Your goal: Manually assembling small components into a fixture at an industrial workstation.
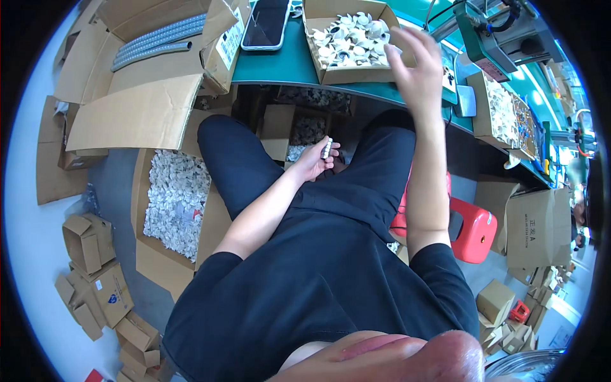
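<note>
White stacked pieces point(326, 149) in the left fingers point(335, 152)

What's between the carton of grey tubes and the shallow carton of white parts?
Head view: a phone on the green bench top, plus a small item beside it, too small to identify.

The green counter point(289, 69) runs across the top of the view and off to the right, its front edge bent by the lens; on it lie a dark-screened phone point(265, 25), a shallow open box point(356, 77) just beside it and, further right, a machine point(487, 44) and a long parts box point(484, 121). Below, the grey floor point(121, 223) bears a large open carton point(164, 270), small cartons point(89, 245) to its left, and a brown carton point(544, 232) at far right.
</note>
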